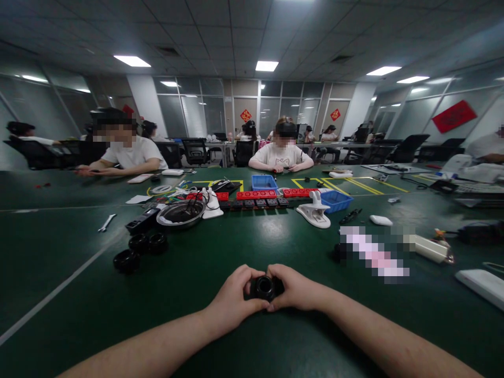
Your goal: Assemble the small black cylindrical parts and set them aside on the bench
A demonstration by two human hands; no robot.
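Observation:
Both of my hands meet around a black round hollow part [264, 287] low in the middle of the view. My left hand [238, 294] curls its fingers and thumb about the left side of it. On the right side my right hand [293, 287] grips it the same way, and the two thumbs come together at its near edge. Its round opening faces up toward me. Its exact kind is not plain, and the fingers hide its sides. Several black ring-shaped parts [126, 260] lie grouped on the green table [189, 299] to the left.
Farther off are a metal bowl [180, 216], a wrench [106, 223], red power-strip pieces [255, 195], blue bins [264, 182], a white clip stand [315, 212] and tangled wires. A cream cylindrical object [431, 248] and a white box [482, 286] lie right. People sit across the table.

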